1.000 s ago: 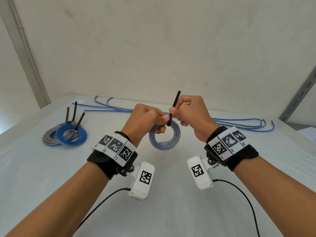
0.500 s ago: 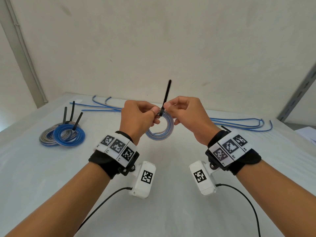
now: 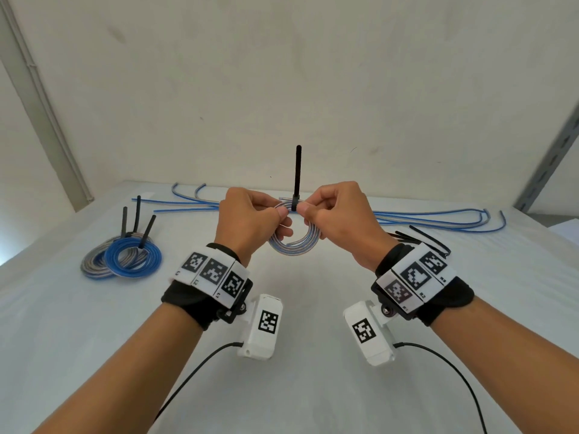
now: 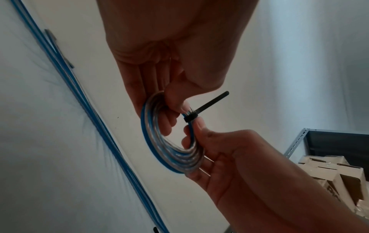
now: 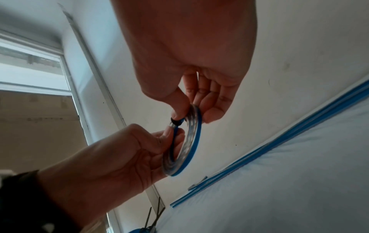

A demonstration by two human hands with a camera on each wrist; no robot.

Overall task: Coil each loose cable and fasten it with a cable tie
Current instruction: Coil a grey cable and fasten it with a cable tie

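We held small blue-grey coil [image 3: 294, 244] above tabletop [image 3: 94, 324], both hands pinching its top: left hand [image 3: 247, 222], right hand [image 3: 336, 216] flanking black cable tie [image 3: 296, 178], tail upright. Tied coils [image 3: 123, 261] lay far left; loose cables [image 3: 438, 219] along back edge.

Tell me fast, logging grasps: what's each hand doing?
Left hand: pinching the coiled cable.
Right hand: pinching the same coil beside the cable tie.
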